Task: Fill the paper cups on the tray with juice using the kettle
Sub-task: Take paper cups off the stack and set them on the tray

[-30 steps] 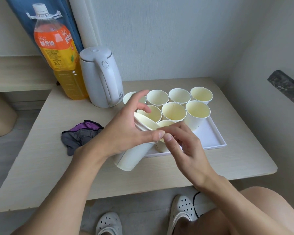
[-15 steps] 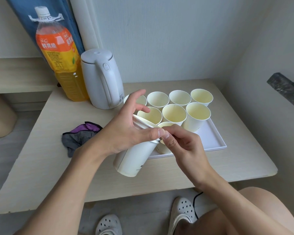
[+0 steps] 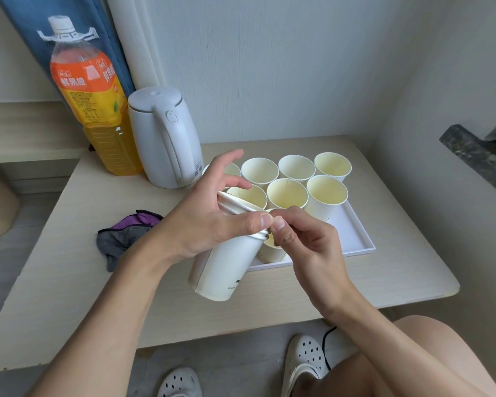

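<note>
Left hand [image 3: 201, 222] around nested paper cups [image 3: 226, 267], right hand [image 3: 307, 247] in pinch on rim [image 3: 259, 235]; bottle [image 3: 95, 101] label "鲜果橙".

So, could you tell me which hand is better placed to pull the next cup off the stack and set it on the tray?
The right hand: it pinches the top rim of the cup stack, which the left hand grips, and the bare part of the tray lies on its side.

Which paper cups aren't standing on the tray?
The nested stack gripped by the left hand, tilted above the table; all others stand upright on the tray.
</note>
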Tool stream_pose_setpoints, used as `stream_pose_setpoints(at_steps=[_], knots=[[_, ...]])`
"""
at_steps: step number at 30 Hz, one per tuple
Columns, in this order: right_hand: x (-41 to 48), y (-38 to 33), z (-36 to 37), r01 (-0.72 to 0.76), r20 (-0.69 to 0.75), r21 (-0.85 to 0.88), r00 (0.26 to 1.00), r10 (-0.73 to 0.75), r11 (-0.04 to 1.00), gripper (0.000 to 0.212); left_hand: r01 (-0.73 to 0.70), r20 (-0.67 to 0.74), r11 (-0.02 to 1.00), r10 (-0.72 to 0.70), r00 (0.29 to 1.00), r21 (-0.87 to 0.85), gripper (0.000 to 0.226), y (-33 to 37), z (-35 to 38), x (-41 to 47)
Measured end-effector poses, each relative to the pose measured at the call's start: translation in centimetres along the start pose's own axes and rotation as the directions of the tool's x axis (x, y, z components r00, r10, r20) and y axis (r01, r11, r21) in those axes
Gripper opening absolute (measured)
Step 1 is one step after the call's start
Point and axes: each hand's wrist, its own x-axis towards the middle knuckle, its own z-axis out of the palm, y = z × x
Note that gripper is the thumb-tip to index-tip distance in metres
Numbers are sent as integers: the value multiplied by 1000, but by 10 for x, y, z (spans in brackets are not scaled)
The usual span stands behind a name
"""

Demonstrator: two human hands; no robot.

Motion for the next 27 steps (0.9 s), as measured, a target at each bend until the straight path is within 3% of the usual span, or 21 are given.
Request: stream_pose_setpoints(at_steps=[5,9,14,18,21,27], knots=[[17,-8,-20,49,-167,44,985,-41,998,23,13,39,996,-9,999,-92,110,-1,0,-3],[18,-10,-24,46,-129,32,991,-42,998,19,9,16,996,-8,1000,-92,94,-2,1,-4],[14,-15,-15,-38,-84,77,995,45,996,36,-22,56,997,26,998,-77,75,-2,7,-2],[15,-23,-24,93,-280,121,958,-56,988,44,-59,24,998,59,998,21,89,-7,8,1],[12,-22,-45,183,-342,-81,918,-200,980,56,-104,-45,995,104,994,-6,82,-3,10,-2],[-3,2,-73,34,-332,-423,924,-190,906,65,-214,-211,973,193,958,-82,64,8,20,-2]])
